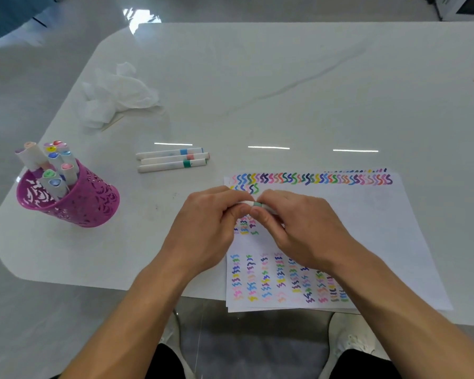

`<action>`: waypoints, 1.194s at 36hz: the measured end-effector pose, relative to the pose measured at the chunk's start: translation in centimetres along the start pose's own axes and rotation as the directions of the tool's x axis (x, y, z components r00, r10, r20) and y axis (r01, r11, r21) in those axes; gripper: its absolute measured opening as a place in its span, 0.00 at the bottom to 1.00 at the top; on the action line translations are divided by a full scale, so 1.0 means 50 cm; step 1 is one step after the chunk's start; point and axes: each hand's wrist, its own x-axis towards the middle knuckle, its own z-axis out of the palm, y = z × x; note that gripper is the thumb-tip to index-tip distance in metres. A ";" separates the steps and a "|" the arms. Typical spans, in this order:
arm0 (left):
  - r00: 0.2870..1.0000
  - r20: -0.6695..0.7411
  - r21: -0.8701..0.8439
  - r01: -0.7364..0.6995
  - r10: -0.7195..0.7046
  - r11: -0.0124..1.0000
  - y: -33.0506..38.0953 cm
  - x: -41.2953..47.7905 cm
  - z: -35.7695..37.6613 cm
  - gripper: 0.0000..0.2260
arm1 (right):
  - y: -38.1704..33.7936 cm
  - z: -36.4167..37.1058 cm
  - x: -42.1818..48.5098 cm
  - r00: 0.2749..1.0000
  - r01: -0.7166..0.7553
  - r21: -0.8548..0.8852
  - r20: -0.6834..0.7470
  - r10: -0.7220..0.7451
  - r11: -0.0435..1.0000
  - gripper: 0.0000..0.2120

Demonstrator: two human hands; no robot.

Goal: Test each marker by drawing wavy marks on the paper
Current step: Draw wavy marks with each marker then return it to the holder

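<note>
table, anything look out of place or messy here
A crumpled tissue lies at the far left of the table, unrelated to the testing. Three markers lie loose to the right of the purple holder rather than in it. The paper stack slightly overhangs the near edge. Nothing looks spilled or broken.

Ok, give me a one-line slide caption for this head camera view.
Left hand and right hand grip a green-banded white marker over the squiggle-filled white paper, near a purple perforated pen cup.

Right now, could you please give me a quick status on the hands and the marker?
Left hand and right hand both gripping one marker over the paper. Three markers lie apart, left of the paper. No obstruction seen.
</note>
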 end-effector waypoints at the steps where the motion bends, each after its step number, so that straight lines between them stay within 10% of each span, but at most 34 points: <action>1: 1.000 -0.004 -0.013 0.004 -0.004 1.000 0.000 0.000 0.001 0.08 | 0.002 0.002 0.000 1.000 0.006 -0.008 -0.013 -0.006 1.000 0.20; 20: 0.987 -0.128 -0.124 0.085 -0.101 0.989 0.006 0.006 0.000 0.07 | 0.004 -0.003 0.002 0.988 -0.108 0.230 -0.083 0.130 0.967 0.14; 35: 0.988 -0.116 0.007 0.099 -0.097 0.995 0.001 0.004 0.000 0.08 | 0.034 -0.032 0.011 0.955 -0.145 0.816 -0.033 0.295 0.560 0.17; 43: 1.000 -0.018 0.115 0.014 -0.012 0.993 -0.002 0.000 0.008 0.09 | 0.029 -0.020 0.010 0.940 -0.181 0.688 -0.089 0.330 0.702 0.06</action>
